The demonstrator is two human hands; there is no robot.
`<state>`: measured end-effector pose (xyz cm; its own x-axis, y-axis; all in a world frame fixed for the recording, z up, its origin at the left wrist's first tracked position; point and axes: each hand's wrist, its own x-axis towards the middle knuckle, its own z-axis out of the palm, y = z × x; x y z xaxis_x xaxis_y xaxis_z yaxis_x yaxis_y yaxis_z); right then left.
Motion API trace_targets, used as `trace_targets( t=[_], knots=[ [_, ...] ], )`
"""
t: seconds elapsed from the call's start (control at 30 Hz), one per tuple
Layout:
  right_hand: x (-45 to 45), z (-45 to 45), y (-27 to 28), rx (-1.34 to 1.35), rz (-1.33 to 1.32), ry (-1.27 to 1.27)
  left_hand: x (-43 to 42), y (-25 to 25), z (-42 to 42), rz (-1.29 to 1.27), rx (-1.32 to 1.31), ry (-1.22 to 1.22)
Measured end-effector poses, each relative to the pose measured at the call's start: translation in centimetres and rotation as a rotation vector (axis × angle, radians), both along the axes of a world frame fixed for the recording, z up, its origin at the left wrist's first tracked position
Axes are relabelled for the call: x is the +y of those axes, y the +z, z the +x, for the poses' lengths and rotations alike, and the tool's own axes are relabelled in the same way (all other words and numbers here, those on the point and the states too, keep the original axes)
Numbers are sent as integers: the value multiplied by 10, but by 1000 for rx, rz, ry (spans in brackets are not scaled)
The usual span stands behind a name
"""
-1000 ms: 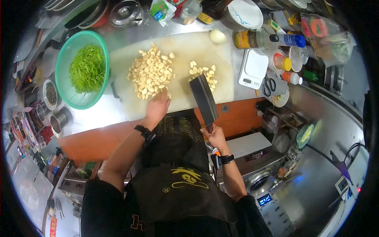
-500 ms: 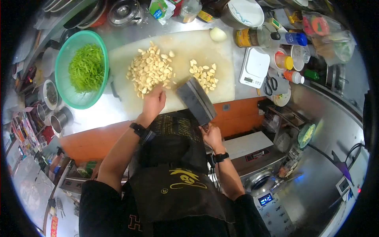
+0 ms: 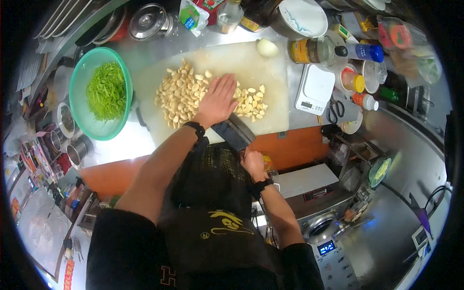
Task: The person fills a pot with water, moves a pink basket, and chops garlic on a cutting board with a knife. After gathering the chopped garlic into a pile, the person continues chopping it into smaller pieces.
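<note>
Stretched out almost flat, my left hand (image 3: 218,100) lies between two piles on the white cutting board (image 3: 270,106). Its palm is over or beside the far end of a cleaver (image 3: 236,131); whether it presses on the blade I cannot tell. My right hand (image 3: 254,164) is wrapped round the cleaver's handle at the board's near edge, with the wide dark blade lying tilted low. Left of my left hand is a big heap of peeled garlic cloves (image 3: 179,94). A smaller pile of garlic pieces (image 3: 252,102) sits to its right.
A green basket (image 3: 129,96) of shredded green vegetable (image 3: 107,92) stands left of the board. A peeled onion (image 3: 267,47) rests at the board's back. Jars, a kitchen scale (image 3: 316,84) and scissors (image 3: 334,111) are on the right.
My left hand has moved right and away from me, from the garlic heap's near edge to between the piles, its fingers now stretched out. The cleaver has shifted slightly left and lies lower.
</note>
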<state>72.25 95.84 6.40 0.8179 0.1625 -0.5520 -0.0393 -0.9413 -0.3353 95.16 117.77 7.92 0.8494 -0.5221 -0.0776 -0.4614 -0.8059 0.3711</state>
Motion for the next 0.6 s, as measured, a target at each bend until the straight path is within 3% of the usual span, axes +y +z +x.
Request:
trace_targets(
  t=[0.6],
  knots=[
    [-1, 14, -10, 153, -19, 37, -7, -5, 1, 55, 4, 7]
  ],
)
